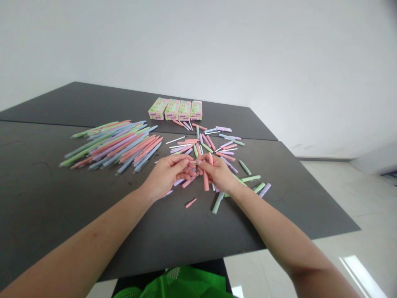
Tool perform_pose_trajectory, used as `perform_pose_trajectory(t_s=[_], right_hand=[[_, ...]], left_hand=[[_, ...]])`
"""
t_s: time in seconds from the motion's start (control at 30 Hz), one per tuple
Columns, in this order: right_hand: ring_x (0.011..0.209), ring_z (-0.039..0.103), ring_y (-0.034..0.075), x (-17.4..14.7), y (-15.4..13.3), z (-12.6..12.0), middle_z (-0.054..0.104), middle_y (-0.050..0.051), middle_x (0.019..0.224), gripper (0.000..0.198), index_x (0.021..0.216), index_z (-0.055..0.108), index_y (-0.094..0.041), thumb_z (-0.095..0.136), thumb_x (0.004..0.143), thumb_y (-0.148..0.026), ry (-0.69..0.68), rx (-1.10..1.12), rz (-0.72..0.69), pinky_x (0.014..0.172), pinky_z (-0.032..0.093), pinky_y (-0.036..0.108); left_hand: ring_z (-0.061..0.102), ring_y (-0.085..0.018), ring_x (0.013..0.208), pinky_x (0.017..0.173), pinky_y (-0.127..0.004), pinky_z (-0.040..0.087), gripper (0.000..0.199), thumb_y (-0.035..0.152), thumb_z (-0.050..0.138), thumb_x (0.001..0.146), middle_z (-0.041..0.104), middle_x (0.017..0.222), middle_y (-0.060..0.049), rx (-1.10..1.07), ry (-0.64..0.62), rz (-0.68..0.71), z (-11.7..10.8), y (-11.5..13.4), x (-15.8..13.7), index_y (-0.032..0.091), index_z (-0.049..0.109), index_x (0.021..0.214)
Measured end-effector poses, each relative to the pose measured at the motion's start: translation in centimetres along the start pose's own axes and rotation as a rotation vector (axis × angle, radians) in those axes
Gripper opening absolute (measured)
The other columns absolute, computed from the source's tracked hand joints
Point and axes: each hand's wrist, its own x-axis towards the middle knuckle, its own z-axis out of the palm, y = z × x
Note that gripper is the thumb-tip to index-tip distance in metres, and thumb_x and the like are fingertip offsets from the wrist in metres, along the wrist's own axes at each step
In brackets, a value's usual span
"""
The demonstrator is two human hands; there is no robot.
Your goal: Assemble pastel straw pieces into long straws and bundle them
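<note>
My left hand [169, 174] and my right hand [220, 171] meet over scattered pen parts in the middle of the table. The right one is closed around pink pen pieces; a pink barrel [206, 181] hangs down below its fingers, and a pink tip shows above. My left fingers are pinched close beside them on something small and thin, too small to name. A short pink pen piece [190, 203] lies alone in front of the hands. Around and behind them are loose barrels in pink, purple, green and blue, with white refills [177, 139] among them.
On the left is a heap of whole-looking pens [114, 145] in several colours. Small printed boxes [158, 108] stand in a row at the back. Green barrels [218, 203] lie near my right wrist. The dark table [173, 244] has a seam across it; a white wall rises behind.
</note>
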Motion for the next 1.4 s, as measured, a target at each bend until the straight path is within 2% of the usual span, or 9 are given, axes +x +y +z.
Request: perform_pose_trajectory(t_s=[0.1, 0.2, 0.6, 0.83, 1.03, 1.27, 1.4], right_hand=[[0.034, 0.033, 0.004, 0.06, -0.01, -0.19, 0.052, -0.007, 0.054, 0.026, 0.082, 0.056, -0.018, 0.066, 0.078, -0.042, 0.072, 0.038, -0.046, 0.031, 0.021, 0.017], [0.034, 0.035, 0.004, 0.03, -0.05, -0.3, 0.054, -0.006, 0.055, 0.026, 0.082, 0.056, -0.018, 0.067, 0.078, -0.041, 0.102, 0.053, -0.09, 0.031, 0.021, 0.017], [0.035, 0.035, 0.004, -0.19, -0.13, -0.08, 0.054, -0.006, 0.055, 0.023, 0.082, 0.058, -0.018, 0.064, 0.082, -0.04, 0.054, 0.003, -0.138, 0.034, 0.025, 0.017], [0.04, 0.04, 0.005, -0.24, 0.15, 0.17, 0.057, -0.004, 0.058, 0.027, 0.084, 0.062, -0.018, 0.067, 0.08, -0.044, 0.02, -0.07, -0.141, 0.039, 0.03, 0.018], [0.04, 0.039, 0.005, -0.11, 0.39, 0.15, 0.058, -0.004, 0.059, 0.027, 0.083, 0.062, -0.018, 0.066, 0.081, -0.044, 0.009, -0.064, -0.133, 0.037, 0.028, 0.017], [0.038, 0.041, 0.005, -0.13, 0.2, 0.04, 0.057, -0.005, 0.058, 0.03, 0.084, 0.059, -0.019, 0.068, 0.078, -0.047, -0.014, 0.028, -0.043, 0.034, 0.026, 0.017], [0.037, 0.039, 0.004, -0.25, 0.15, 0.2, 0.057, -0.004, 0.059, 0.031, 0.085, 0.059, -0.018, 0.069, 0.078, -0.047, -0.031, 0.026, -0.029, 0.033, 0.023, 0.017]], left_hand=[[0.066, -0.011, 0.061, 0.056, -0.019, 0.053, 0.022, 0.027, 0.075, 0.076, 0.07, 0.076, -0.004, 0.067, 0.066, 0.108, -0.34, -0.27, 0.1, 0.013, 0.072, 0.093], [0.065, -0.011, 0.06, 0.059, -0.021, 0.054, 0.027, 0.03, 0.077, 0.073, 0.07, 0.075, -0.004, 0.094, 0.092, 0.146, -0.53, -0.37, 0.16, 0.013, 0.073, 0.093], [0.066, -0.012, 0.063, 0.064, -0.024, 0.056, 0.026, 0.031, 0.076, 0.075, 0.072, 0.077, -0.005, 0.177, 0.11, 0.197, -0.43, -0.3, -0.01, 0.014, 0.074, 0.094], [0.067, -0.015, 0.061, 0.062, -0.026, 0.056, 0.026, 0.03, 0.074, 0.076, 0.073, 0.07, -0.005, 0.264, 0.111, 0.194, 0.23, -0.06, -0.36, 0.014, 0.074, 0.096], [0.067, -0.015, 0.063, 0.062, -0.025, 0.056, 0.025, 0.029, 0.073, 0.078, 0.074, 0.076, -0.006, 0.306, 0.053, 0.183, 0.26, 0.06, -0.46, 0.015, 0.075, 0.098], [0.068, -0.015, 0.07, 0.069, -0.025, 0.056, 0.027, 0.03, 0.074, 0.078, 0.073, 0.075, -0.007, 0.057, -0.102, 0.098, 0.06, -0.03, -0.35, 0.014, 0.075, 0.099], [0.068, -0.013, 0.07, 0.069, -0.022, 0.056, 0.024, 0.026, 0.078, 0.073, 0.073, 0.076, -0.007, 0.037, -0.109, 0.085, 0.21, 0.26, -0.41, 0.014, 0.076, 0.094]])
